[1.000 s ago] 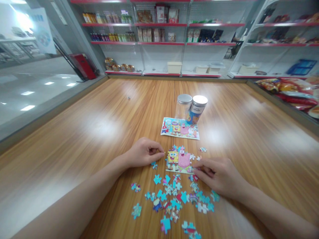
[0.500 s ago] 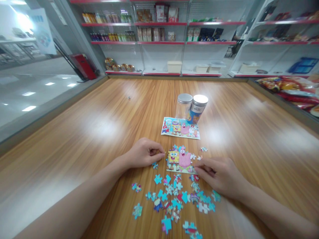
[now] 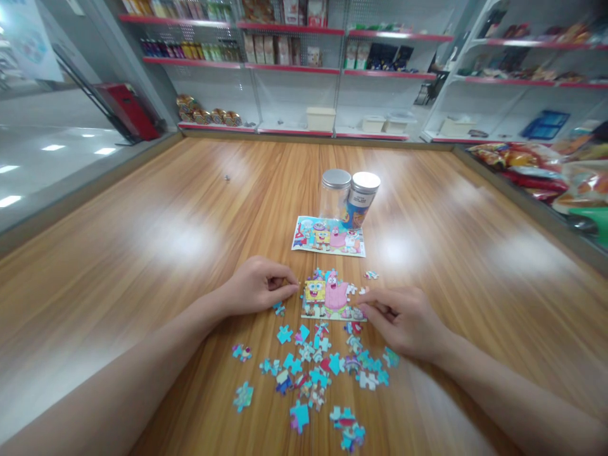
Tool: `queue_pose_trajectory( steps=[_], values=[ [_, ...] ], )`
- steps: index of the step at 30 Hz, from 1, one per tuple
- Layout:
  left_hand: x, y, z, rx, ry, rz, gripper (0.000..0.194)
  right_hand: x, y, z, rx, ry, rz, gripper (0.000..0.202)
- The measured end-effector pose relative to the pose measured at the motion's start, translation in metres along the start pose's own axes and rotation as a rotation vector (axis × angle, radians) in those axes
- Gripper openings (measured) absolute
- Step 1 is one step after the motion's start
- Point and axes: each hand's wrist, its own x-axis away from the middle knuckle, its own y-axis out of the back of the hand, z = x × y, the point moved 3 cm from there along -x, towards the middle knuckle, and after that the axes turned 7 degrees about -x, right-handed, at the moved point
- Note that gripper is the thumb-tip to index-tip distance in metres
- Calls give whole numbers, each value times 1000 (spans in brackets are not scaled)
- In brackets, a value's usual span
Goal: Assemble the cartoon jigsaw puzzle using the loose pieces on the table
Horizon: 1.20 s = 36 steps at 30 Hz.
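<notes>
A partly joined puzzle with a yellow square figure and a pink figure lies on the wooden table. My left hand is at its left edge, thumb and fingertips pinched; anything between them is too small to name. At the puzzle's lower right edge is my right hand, also pinched, its fingertips hiding whatever is there. Loose pieces are scattered nearer to me. Behind the puzzle lies a printed picture sheet with the same figures.
A clear jar and a labelled can stand at the sheet's back edge. The wooden table has a raised rim. Shelves stand beyond; snack bags lie at the right.
The whole view has shifted, so the table and its things appear further left and slightly higher. Both hands keep much the same pinched pose beside the puzzle.
</notes>
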Motion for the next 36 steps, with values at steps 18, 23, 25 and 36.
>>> queue_pose_trajectory(
  steps=[18, 23, 25, 36],
  values=[
    [2, 2, 5, 3, -12, 23, 26, -2, 8, 14, -451, 361, 156, 17],
    [2, 1, 8, -12, -7, 29, 24, -8, 18, -1, -554, 169, 183, 40],
    [2, 1, 9, -8, -7, 35, 24, -8, 16, -4, -530, 168, 259, 43],
    [2, 2, 8, -15, -29, 18, 24, -1, 4, 13, -350, 309, 336, 40]
  ],
)
